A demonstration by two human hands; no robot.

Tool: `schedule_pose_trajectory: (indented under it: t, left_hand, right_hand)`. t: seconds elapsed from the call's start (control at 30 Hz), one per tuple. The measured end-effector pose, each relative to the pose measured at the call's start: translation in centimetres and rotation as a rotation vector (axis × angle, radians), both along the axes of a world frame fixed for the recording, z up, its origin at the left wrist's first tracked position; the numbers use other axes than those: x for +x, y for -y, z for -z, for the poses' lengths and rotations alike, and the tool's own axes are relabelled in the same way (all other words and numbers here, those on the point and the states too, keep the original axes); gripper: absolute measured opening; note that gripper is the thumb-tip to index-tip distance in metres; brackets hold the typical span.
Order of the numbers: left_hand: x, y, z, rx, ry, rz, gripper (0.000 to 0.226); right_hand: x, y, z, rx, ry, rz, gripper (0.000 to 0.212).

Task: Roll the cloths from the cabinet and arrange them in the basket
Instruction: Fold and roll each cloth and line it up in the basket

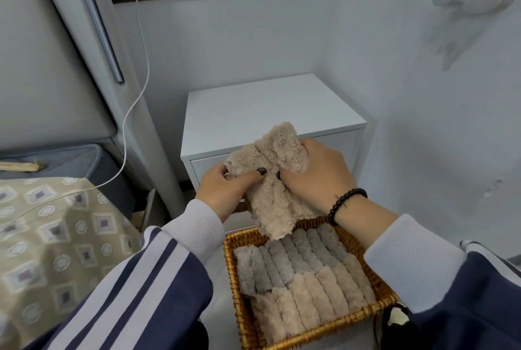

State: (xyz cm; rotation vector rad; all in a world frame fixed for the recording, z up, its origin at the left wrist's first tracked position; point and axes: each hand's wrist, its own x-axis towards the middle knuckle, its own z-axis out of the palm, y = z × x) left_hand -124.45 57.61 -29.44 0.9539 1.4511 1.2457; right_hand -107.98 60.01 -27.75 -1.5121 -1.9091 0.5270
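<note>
While your left hand (pixel 225 191) and right hand (pixel 313 172) both grip the beige cloth (pixel 275 180) above the basket (pixel 234 273), its loose length hangs straight down toward the rolls, between your hands.

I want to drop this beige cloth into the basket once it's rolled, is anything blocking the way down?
No visible obstacle: the beige cloth, gripped by the left hand and right hand, hangs directly over the basket. But rolled cloths already fill nearly all of it, leaving little free space.
</note>
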Motion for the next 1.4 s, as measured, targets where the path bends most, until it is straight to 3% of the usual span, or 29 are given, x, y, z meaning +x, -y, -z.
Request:
schedule_pose_trajectory:
  t: [0.27, 0.4, 0.5, 0.67, 0.83, 0.93, 1.07, 1.27, 1.4]
  left_hand:
    - [1.0, 0.4, 0.5, -0.016, 0.033, 0.062, 0.035]
    - [1.2, 0.5, 0.4, -0.031, 0.086, 0.053, 0.025]
    - [1.2, 0.5, -0.2, -0.068, 0.139, 0.033, 0.018]
    - [0.5, 0.5, -0.7, -0.116, 0.202, 0.060, 0.034]
    - [-0.1, 0.4, 0.2, -0.108, 0.076, 0.005, 0.029]
    - [-0.6, 0.5, 0.4, -0.116, 0.131, -0.037, 0.024]
    - [-1.0, 1.4, 1.4, -0.105, 0.101, -0.023, 0.021]
    - [-1.8, 2.6, 3.9, -0.180, -0.119, -0.035, 0.024]
    - [-2.2, 2.9, 5.2, -0.334, -0.107, -0.067, 0.012]
  right_hand:
    - [-0.4, 0.6, 0.7, 0.299, 0.308, -0.023, 0.033]
    - [-1.2, 1.2, 1.1, 0.333, 0.340, -0.063, 0.040]
    - [-1.9, 1.7, 1.5, 0.209, 0.253, -0.110, 0.050]
    - [-2.6, 2.5, 1.7, -0.214, 0.003, -0.290, 0.067]
    - [-1.9, 2.1, 1.1, -0.311, -0.397, -0.218, 0.048]
    - [-1.0, 1.4, 1.8, -0.367, -0.464, -0.131, 0.055]
    - [-1.0, 1.4, 3.6, -0.692, -0.569, -0.230, 0.050]
    - [-2.2, 2.5, 6.2, -0.664, -0.343, -0.259, 0.033]
    - [-1.9, 2.8, 7.7, -0.557, -0.200, -0.215, 0.020]
